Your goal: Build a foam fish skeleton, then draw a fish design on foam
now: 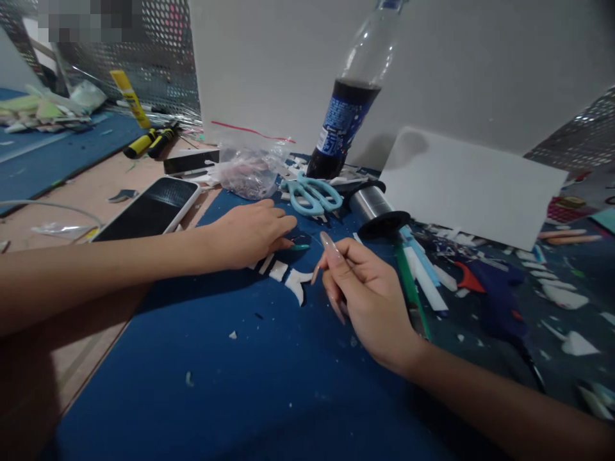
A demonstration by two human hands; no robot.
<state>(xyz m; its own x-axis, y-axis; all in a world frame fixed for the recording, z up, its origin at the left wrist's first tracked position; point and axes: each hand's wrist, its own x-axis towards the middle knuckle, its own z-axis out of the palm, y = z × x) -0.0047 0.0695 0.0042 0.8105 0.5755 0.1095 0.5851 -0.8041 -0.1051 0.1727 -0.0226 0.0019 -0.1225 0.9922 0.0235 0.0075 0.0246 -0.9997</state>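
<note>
My left hand (250,232) lies palm down on the blue cutting mat (230,384), fingers curled together and pressing on small white foam pieces (288,276). A green-tipped nail or small green bit shows at its fingertips. My right hand (365,298) hovers just right of those pieces, thumb and forefinger pinched together; a thin thread-like line seems to run from the pinch toward the left hand, too fine to name. Light blue scissors (312,194) lie just behind both hands.
A dark cola bottle (346,115) stands behind the scissors. A spool with a black flange (377,211), glue sticks (423,272) and a blue glue gun (494,288) lie to the right. A phone (151,208), zip bag (247,169) and white card (471,186) surround.
</note>
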